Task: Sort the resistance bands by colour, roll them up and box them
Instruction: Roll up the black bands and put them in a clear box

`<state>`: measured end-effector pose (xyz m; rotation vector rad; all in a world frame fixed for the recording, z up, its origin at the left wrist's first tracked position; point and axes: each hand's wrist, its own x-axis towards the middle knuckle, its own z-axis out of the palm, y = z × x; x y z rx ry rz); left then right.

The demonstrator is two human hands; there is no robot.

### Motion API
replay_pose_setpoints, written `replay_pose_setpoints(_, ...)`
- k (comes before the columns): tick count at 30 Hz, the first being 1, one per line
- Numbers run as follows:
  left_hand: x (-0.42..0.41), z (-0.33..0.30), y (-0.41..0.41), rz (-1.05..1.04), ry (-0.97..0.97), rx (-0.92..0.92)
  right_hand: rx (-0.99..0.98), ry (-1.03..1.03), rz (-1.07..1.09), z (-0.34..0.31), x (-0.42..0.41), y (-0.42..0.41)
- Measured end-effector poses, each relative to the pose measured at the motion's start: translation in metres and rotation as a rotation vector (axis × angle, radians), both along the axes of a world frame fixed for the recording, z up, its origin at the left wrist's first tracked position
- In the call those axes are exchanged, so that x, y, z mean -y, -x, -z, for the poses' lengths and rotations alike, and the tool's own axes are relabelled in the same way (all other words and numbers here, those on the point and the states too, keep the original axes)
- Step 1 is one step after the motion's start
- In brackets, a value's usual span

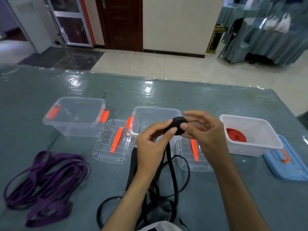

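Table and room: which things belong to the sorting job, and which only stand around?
Job: black roll, loose black bands, purple bands, red rolls, three boxes, lids.
Not job: covered chairs, brown door.

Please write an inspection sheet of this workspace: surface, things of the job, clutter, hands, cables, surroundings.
Surface: table under a glossy grey-green cover.
Job's things: black roll partly wound, its loose black bands trailing to the table; purple bands piled unrolled at left; red rolls in the white box; two clear boxes hold no bands; clear lids and blue lid lie off.
Clutter: nothing seen.
Hands: left hand and right hand both pinch the black roll.
Cables: nothing seen.
Surroundings: tiled floor, dark door, draped furniture at right.
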<state>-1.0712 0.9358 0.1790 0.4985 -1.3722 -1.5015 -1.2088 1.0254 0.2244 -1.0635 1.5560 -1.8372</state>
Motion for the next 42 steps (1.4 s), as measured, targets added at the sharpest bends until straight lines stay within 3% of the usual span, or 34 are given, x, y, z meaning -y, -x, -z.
replay_pose_setpoints(6,0.011,0.003,-0.005,0.023,0.136,0.077,0.031,-0.091,-0.034,0.004,0.0,0.005)
replay_pose_setpoints(11,0.014,0.004,-0.006,-0.004,0.166,0.09,-0.015,-0.016,0.048,0.006,0.001,-0.003)
replay_pose_setpoints(15,0.02,0.007,-0.01,-0.001,0.25,0.183,-0.102,-0.101,0.033,0.005,0.001,-0.003)
replay_pose_setpoints(19,0.015,0.008,-0.012,-0.014,0.227,0.111,-0.14,-0.015,0.031,-0.001,0.001,-0.005)
replay_pose_setpoints(24,0.036,0.0,-0.021,0.001,0.432,0.193,-0.078,-0.019,-0.001,0.009,-0.001,-0.007)
replay_pose_setpoints(28,0.03,-0.002,-0.018,-0.008,0.401,0.135,-0.18,-0.058,0.051,0.006,0.0,-0.001)
replay_pose_setpoints(32,0.032,-0.005,-0.019,0.056,0.375,0.125,-0.095,0.051,0.075,0.006,-0.002,-0.002)
replay_pose_setpoints(35,0.038,-0.006,-0.02,0.038,0.469,0.171,-0.112,-0.017,0.002,0.006,-0.003,-0.002)
replay_pose_setpoints(38,0.035,-0.006,-0.015,0.027,0.377,0.115,-0.193,-0.058,0.012,-0.001,-0.005,0.001)
replay_pose_setpoints(42,0.033,-0.007,-0.012,0.091,0.3,0.076,-0.041,0.061,0.03,0.001,-0.006,-0.007)
